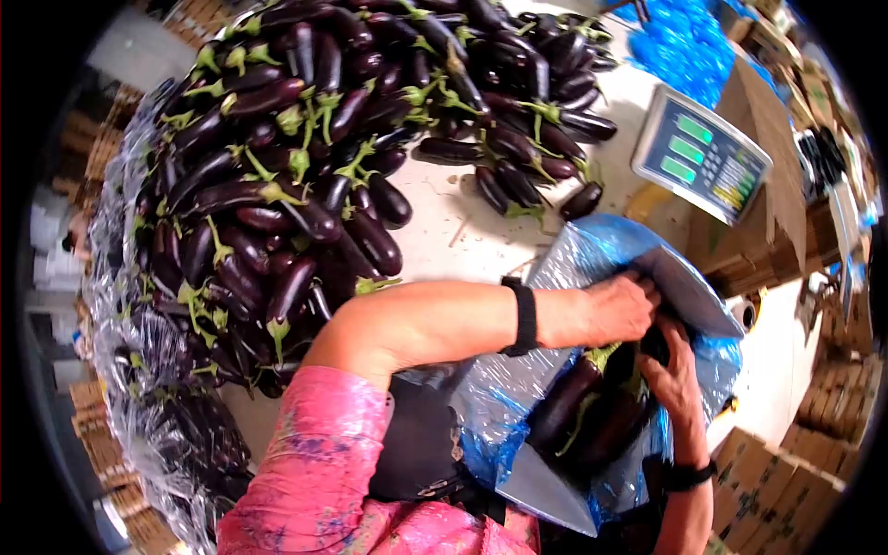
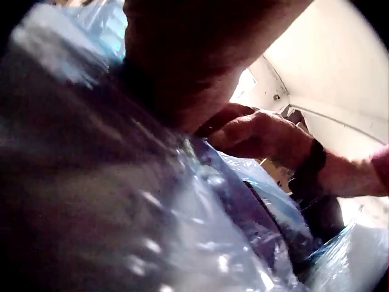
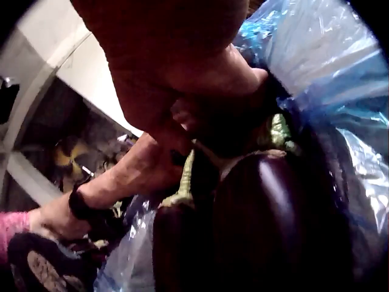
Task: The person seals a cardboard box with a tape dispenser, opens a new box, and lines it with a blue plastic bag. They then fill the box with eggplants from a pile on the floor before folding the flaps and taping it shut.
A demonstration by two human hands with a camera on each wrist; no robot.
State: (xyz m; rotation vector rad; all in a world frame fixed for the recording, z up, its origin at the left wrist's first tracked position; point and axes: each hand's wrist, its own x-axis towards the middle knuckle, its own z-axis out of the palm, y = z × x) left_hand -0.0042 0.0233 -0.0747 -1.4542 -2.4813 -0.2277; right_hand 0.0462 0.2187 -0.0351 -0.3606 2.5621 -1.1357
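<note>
A container with stiff grey flaps [image 1: 546, 490], lined with blue clear plastic [image 1: 504, 388], stands close in front of the body. Several dark purple eggplants [image 1: 566, 398] with green stems lie inside it; glossy eggplant tops [image 3: 267, 201] fill the lower right wrist view. My left hand [image 1: 606, 310] reaches across from the left, fingers bent down by the far flap; I cannot tell what they hold. Coming up from the lower right, my right hand [image 1: 673, 370] curls its thumb and fingers round a dark eggplant in the far end. Both hands' fingertips are partly hidden.
A big heap of eggplants [image 1: 268, 194] covers the table at left and back. A scale [image 1: 700, 153] with green displays stands at the back right beside cardboard [image 1: 768, 139]. Blue plastic bags [image 1: 680, 46] lie behind it. Stacked cartons [image 1: 777, 490] are at the lower right.
</note>
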